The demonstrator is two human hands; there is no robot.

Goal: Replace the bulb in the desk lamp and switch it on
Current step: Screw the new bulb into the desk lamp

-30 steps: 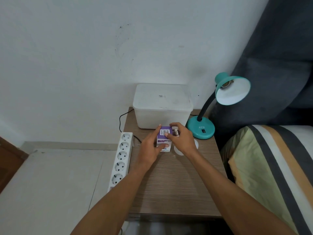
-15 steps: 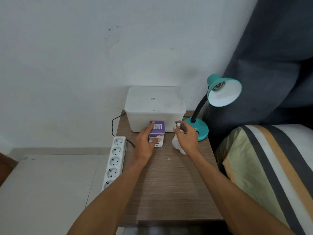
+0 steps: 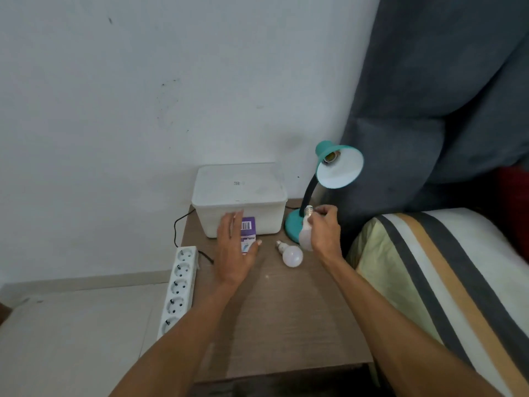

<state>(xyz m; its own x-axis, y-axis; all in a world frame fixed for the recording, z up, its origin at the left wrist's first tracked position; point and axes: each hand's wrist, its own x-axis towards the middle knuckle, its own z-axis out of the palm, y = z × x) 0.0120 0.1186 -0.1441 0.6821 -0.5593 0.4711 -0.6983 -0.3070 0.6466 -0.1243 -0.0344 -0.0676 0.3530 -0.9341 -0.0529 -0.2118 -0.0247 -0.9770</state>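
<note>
White bulb held in the right hand, fingers curled round its neck, screw cap pointing up; it sits in front of the teal desk lamp base, below the shade. Lamp shade tilted toward the camera, socket inside showing no bulb. Second white bulb lies on its side on the wooden bedside table, between the two hands and touching neither. Left hand hovers with fingers straight and spread over the purple bulb box; thumb tip near the box's lower corner (contact cannot be confirmed). Box stands against the front of the white plastic container. White power strip runs along the table's left edge
</note>
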